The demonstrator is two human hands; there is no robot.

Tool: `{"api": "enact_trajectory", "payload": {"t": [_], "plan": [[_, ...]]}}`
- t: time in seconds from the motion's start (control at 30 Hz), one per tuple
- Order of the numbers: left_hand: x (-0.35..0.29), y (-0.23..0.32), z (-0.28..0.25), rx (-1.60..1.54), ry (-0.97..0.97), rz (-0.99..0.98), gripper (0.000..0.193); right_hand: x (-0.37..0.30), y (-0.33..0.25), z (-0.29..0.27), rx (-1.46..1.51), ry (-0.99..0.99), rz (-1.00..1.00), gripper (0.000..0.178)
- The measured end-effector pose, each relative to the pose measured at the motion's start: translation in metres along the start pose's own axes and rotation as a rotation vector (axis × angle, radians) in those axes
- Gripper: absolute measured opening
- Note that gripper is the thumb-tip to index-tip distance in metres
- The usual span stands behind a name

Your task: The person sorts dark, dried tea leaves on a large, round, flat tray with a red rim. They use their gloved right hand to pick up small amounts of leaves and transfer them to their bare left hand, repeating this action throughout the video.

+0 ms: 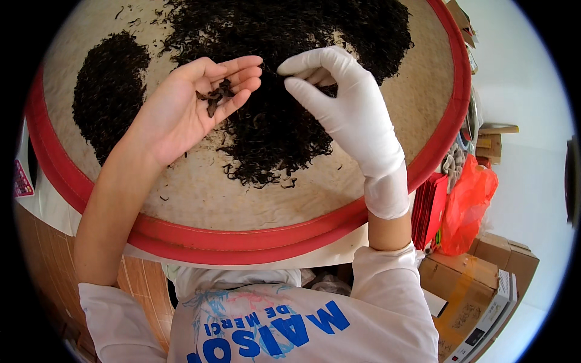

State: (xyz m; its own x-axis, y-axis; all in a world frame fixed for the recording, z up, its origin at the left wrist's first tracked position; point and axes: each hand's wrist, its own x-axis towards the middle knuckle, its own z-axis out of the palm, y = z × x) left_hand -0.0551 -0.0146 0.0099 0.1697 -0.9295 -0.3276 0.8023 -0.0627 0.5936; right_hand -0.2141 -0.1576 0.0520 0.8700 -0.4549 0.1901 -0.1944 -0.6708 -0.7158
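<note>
Cupping a few dark leaves (213,100) in my bare left hand (189,112), palm up and fingers loosely curled, I have the gloved right hand (346,94) facing it, thumb and fingertips slightly apart over the pile (272,124) on the tray (254,240). These leaves look light, dry and probably brittle; I'd pinch one gently by an end.

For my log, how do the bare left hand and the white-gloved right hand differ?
The bare left hand is uncovered; the white-gloved right hand is covered past the wrist. The left faces palm up with dark curled pieces resting on it; the right's thumb and forefinger curve toward each other, nothing visible between them. Both are above the round red-rimmed tray.
</note>
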Motion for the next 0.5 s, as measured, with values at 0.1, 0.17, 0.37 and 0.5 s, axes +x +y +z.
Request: {"api": "enact_trajectory", "payload": {"t": [0.1, 0.17, 0.37, 0.5], "plan": [[0.001, 0.002, -0.001, -0.020, 0.024, 0.035, 0.038, 0.002, 0.014, 0.002, -0.529, 0.150, -0.326, 0.021], [0.001, 0.002, -0.002, -0.033, 0.039, 0.042, 0.038, 0.001, 0.012, 0.009, -0.392, -0.044, -0.382, 0.019], [0.003, 0.001, -0.003, -0.028, 0.069, 0.050, 0.037, -0.011, 0.003, 0.029, -0.674, -0.290, -0.306, 0.017], [0.003, 0.002, -0.006, -0.075, 0.051, 0.050, 0.035, -0.008, 0.008, 0.024, -0.474, -0.216, -0.295, 0.011]]}}
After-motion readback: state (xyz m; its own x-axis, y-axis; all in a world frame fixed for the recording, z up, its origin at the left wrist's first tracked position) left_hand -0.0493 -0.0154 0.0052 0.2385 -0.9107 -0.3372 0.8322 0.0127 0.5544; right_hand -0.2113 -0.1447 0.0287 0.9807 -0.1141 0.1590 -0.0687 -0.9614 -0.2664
